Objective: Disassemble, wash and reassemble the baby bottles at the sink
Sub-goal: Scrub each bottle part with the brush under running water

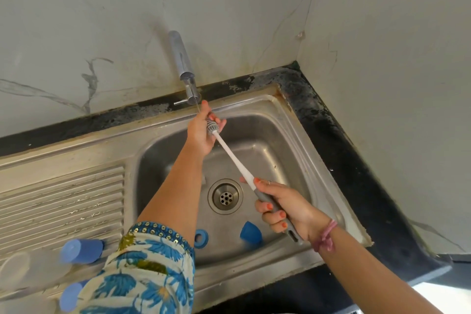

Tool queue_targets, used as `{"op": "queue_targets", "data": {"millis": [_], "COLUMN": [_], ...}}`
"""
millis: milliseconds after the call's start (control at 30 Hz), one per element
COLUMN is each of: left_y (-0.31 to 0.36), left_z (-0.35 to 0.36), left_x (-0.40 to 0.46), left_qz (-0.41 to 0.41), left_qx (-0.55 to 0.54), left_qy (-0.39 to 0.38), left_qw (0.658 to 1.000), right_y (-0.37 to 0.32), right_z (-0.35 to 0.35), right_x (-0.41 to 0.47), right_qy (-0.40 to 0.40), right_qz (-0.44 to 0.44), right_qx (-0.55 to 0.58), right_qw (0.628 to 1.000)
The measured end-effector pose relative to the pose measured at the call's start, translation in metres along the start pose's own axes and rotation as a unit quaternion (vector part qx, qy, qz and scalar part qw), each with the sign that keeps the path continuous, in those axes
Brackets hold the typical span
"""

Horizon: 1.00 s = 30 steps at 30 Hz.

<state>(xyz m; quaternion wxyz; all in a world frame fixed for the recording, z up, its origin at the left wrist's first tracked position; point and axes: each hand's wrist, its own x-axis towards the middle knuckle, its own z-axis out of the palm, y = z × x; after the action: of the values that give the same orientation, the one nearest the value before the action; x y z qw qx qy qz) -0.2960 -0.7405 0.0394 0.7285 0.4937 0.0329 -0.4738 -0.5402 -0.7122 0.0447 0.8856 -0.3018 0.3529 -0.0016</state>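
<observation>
My right hand (285,209) grips the grey handle of a long white bottle brush (233,155) over the steel sink (275,135). My left hand (201,132) is raised under the tap (184,69), its fingers curled around the brush's grey head. A thin stream of water falls from the spout onto that hand. In the basin lie a blue bottle ring (201,238) and a blue cap (251,233). Two clear bottles with blue caps (81,251) (70,297) lie on the drainboard at lower left, partly hidden by my sleeve.
The drain (225,196) sits mid-basin. A ribbed drainboard (63,201) spreads to the left. Black counter (356,160) borders the sink on the right and back, meeting marble walls in a corner.
</observation>
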Motion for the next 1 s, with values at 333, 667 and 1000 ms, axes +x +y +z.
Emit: {"op": "queue_targets", "data": {"millis": [333, 667, 1000], "left_y": [-0.008, -0.002, 0.001], "left_z": [0.001, -0.014, 0.012], "left_x": [0.014, 0.004, 0.012], "left_qz": [0.02, 0.004, 0.003], "left_qx": [0.204, -0.155, 0.224], "left_qy": [0.167, -0.025, 0.105], "left_qw": [0.964, 0.988, 0.969], "right_y": [-0.003, -0.006, -0.009], "right_z": [-0.009, -0.009, -0.01], "right_x": [0.013, 0.006, 0.016], "right_qy": [0.226, -0.105, 0.245], "right_qz": [-0.154, 0.052, -0.177], "right_qx": [-0.679, 0.022, -0.708], "right_qw": [0.681, 0.993, 0.639]}}
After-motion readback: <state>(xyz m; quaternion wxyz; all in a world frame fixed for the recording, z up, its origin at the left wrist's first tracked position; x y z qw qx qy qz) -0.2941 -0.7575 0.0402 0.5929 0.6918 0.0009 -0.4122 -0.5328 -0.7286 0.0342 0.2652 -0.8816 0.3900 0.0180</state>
